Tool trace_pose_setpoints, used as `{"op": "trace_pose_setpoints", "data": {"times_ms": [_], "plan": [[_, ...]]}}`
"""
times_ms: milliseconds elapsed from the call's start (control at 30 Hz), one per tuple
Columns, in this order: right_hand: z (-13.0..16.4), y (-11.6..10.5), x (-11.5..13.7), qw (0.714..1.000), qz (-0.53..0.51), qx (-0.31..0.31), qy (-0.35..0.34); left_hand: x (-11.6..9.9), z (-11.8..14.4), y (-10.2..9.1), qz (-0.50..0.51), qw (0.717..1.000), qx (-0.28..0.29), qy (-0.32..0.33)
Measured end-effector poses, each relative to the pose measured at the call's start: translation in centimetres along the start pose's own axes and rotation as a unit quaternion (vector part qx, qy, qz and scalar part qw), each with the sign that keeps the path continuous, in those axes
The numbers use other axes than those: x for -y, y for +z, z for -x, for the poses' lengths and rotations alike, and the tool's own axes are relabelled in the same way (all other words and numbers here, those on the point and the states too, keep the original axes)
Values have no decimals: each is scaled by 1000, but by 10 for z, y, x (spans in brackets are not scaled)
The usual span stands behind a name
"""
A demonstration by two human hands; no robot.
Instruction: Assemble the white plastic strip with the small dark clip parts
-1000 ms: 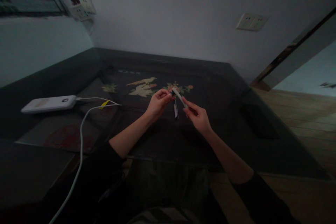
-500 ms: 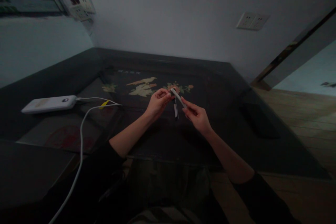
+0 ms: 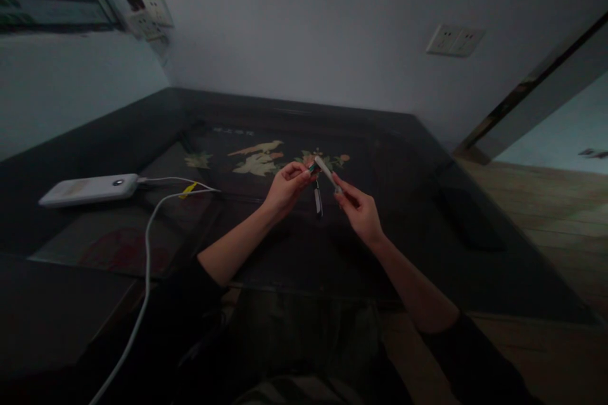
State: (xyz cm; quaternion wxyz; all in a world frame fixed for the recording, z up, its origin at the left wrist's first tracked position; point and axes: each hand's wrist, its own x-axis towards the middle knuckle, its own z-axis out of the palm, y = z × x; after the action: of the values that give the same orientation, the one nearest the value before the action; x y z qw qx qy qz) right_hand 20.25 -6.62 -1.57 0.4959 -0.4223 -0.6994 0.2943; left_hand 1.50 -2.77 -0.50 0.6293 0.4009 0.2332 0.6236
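My left hand (image 3: pixel 288 185) pinches a small green piece (image 3: pixel 312 168) between thumb and fingertips, above the dark table. In my right hand (image 3: pixel 360 207) is a slim, pale grey strip-like piece (image 3: pixel 325 169), gripped near its lower end by thumb and fingers and slanting up to the left. Its upper tip is close to the green piece; whether they touch I cannot tell. Just below, between the two hands, a narrow light-and-dark piece (image 3: pixel 318 200) appears on or just above the table. The dim light hides the exact kind of these small parts.
The glossy dark table (image 3: pixel 403 158) bears a picture of a bird and flowers (image 3: pixel 259 158). On its left lies a white power bank (image 3: pixel 90 189) with a white cable (image 3: pixel 148 253) bearing a yellow tag (image 3: pixel 189 190). A dark flat object (image 3: pixel 470 218) lies at the right.
The grey strip's upper end has shifted slightly right, away from my left fingertips, and the green piece now shows. My right hand has moved slightly right; the narrow piece below stays in place.
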Motion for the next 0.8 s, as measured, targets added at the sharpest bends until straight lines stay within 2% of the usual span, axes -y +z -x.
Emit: {"op": "trace_pose_setpoints", "data": {"times_ms": [433, 800], "plan": [[3, 4, 8, 994, -75, 68, 30, -2, 0, 2, 15, 1000, -4, 2], [0, 3, 4, 999, -15, 4, 28, 3, -2, -3, -2, 1000, -11, -7]]}}
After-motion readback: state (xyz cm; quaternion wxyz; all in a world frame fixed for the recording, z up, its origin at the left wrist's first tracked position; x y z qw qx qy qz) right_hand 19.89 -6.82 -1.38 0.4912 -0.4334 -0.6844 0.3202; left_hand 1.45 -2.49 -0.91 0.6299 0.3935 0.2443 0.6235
